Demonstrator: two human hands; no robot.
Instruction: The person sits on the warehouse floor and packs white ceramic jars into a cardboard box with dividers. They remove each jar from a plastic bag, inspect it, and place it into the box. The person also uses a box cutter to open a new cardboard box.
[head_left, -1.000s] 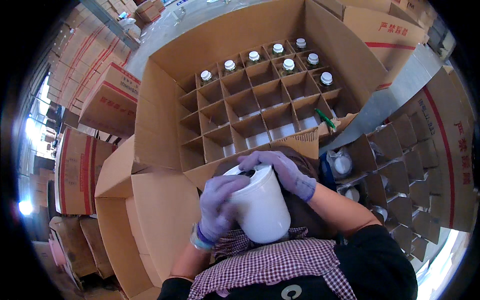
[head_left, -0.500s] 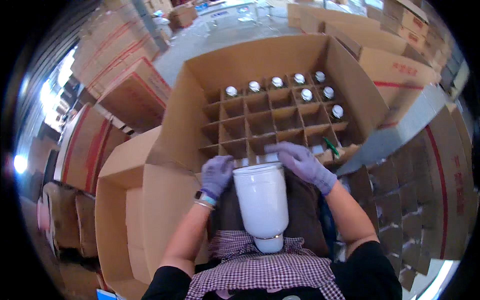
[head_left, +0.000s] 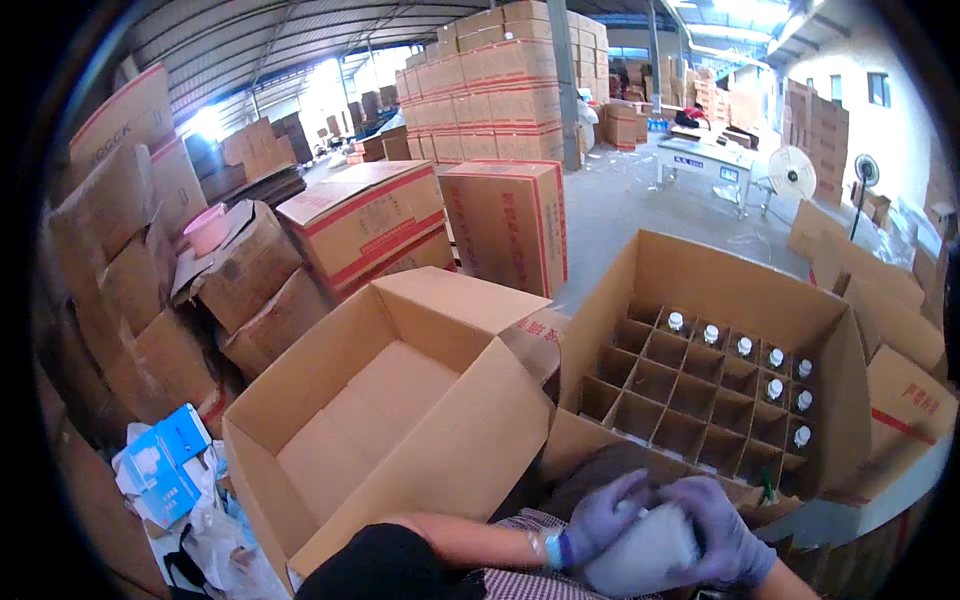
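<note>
Low in the view, a smooth white jar-like vessel [head_left: 645, 553] lies between my two gloved hands over my lap. My left hand [head_left: 608, 515], in a light purple glove, curls along one side of it with bent fingers. From the other side my right hand [head_left: 722, 535], gloved alike, is closed round it. Just beyond is a carton [head_left: 745, 270] with cardboard dividers, where several white-capped bottles [head_left: 775, 388] stand upright in the far and right cells. Something thin and green [head_left: 768, 487] pokes up at its near edge.
An open carton [head_left: 365, 400] stands to the left, with closed cartons [head_left: 365, 215] behind it. Far left are a pink basin [head_left: 206, 232], a blue box [head_left: 165, 465] and plastic bags [head_left: 215, 535]. A table [head_left: 705, 165] and a white fan [head_left: 792, 172] stand farther back.
The view has swung left and up. My hands have come back from the divided carton's near edge and closed round the white vessel on my lap.
</note>
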